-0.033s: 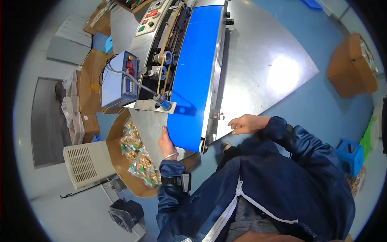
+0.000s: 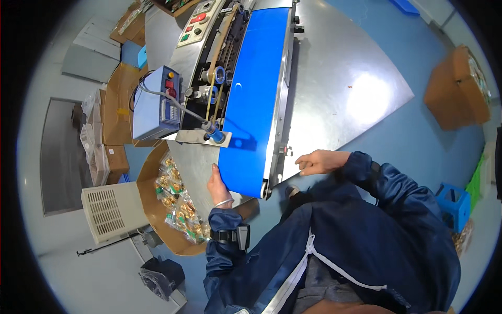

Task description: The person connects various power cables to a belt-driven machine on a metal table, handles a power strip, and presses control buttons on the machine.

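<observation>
A bright blue conveyor belt (image 2: pixel 253 99) runs along a sealing machine and ends just in front of me. My left hand (image 2: pixel 217 187) is at the belt's near left edge, thumb pointing up beside it; its other fingers are mostly hidden. Right of the belt's end, my right hand (image 2: pixel 320 161) hovers over the near edge of the steel table (image 2: pixel 334 63), fingers loosely bent and apart, holding nothing. A cylindrical sensor (image 2: pixel 215 135) on a metal bracket juts over the belt's left side. Close by stands a blue-grey control box (image 2: pixel 156 104) with buttons and a cable.
Left of the belt, a large open carton (image 2: pixel 151 209) holds several clear packets (image 2: pixel 180 204). The machine's button panel (image 2: pixel 197 22) is farther up. At right are a brown carton (image 2: pixel 455 91) and a blue stool (image 2: pixel 453 206). A beige vented unit (image 2: pixel 107 212) stands at left.
</observation>
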